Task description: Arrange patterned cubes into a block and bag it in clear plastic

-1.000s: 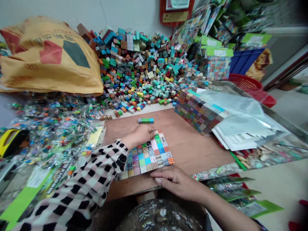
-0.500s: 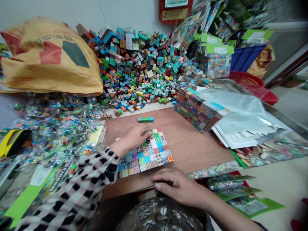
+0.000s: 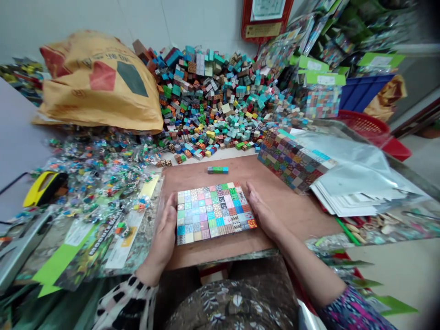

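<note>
A flat rectangular grid of small printed cubes [image 3: 213, 211] lies on a brown board [image 3: 275, 192] in front of me. My left hand [image 3: 164, 238] lies flat against the grid's left edge, fingers stretched out. Pressed flat along the grid's right edge is my right hand [image 3: 261, 211], fingers also straight. Neither hand holds anything. A short row of green and blue cubes [image 3: 217, 169] sits alone on the board beyond the grid.
A large heap of loose coloured cubes [image 3: 213, 101] fills the back. A yellow sack [image 3: 99, 87] lies back left. Packed bags [image 3: 96, 183] cover the left. A finished cube block [image 3: 292, 160] and clear plastic bags [image 3: 350, 174] sit right, with a red basket [image 3: 364, 123] behind.
My left hand left the grid's top and dropped to its left edge. My right hand moved from the board's near edge up to the grid's right edge. The view shifted left.
</note>
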Available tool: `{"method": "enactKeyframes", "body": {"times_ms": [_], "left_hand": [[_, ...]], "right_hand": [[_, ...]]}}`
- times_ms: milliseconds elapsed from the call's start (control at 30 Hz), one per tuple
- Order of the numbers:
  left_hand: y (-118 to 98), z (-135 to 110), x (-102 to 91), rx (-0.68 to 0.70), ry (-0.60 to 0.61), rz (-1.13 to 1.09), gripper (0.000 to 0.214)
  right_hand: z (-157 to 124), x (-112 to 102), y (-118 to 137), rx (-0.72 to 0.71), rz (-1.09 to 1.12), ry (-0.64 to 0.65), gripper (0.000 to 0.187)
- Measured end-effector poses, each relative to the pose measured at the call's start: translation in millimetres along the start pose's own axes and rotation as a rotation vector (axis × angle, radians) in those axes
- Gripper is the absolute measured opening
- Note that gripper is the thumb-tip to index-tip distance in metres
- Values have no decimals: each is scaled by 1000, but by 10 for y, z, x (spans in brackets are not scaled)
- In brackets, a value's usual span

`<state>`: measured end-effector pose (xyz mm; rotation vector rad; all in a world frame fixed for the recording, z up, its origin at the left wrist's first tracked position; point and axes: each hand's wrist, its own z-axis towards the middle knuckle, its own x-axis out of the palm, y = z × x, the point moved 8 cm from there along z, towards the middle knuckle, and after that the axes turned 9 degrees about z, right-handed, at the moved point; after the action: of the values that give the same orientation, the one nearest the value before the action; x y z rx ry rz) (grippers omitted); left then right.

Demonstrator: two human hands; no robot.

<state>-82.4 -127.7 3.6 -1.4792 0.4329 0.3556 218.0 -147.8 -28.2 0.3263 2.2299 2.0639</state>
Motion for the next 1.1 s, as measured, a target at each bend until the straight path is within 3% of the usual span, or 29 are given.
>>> {"method": "enactKeyframes", "body": {"times_ms": [167, 433, 1100], "left_hand": [[-28, -28, 100, -111, 1, -64, 64], [-93, -53, 139, -191, 21, -30, 76], [-69, -60, 195, -164, 104, -33, 72]], "right_hand": [[31, 230, 7, 67, -3, 68, 96], [17, 248, -18, 123, -60, 29, 94], [-56, 281, 75, 129, -230, 14, 93]]}}
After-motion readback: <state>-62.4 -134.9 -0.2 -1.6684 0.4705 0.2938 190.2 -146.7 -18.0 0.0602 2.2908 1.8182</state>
